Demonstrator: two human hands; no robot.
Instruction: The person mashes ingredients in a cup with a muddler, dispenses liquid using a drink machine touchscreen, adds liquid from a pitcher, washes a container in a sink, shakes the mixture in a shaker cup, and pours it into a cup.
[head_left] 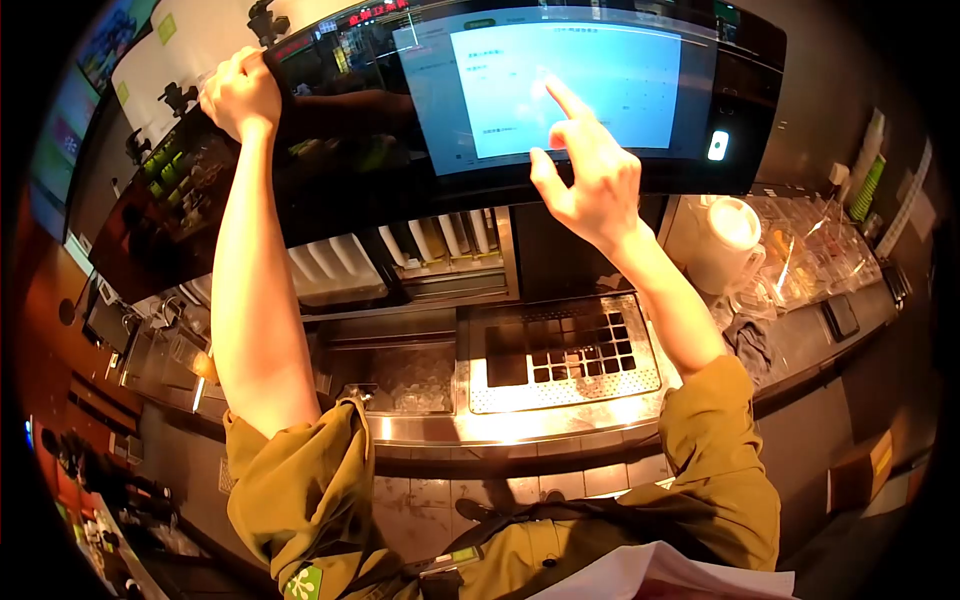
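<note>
My left hand is closed round the upper left edge of a wide, glossy black touchscreen panel. My right hand has its index finger stretched out and its thumb apart, with the other fingers curled. That fingertip is on or just over the lit blue-white page of the display; I cannot tell whether it touches. Small text lines on the page are too blurred to read. A small white lit tile glows at the panel's right end.
Below the panel stands a steel counter with a slotted drain grate and an ice bin. A white pitcher sits at right beside clear plastic containers. A dark cloth lies near the counter's edge.
</note>
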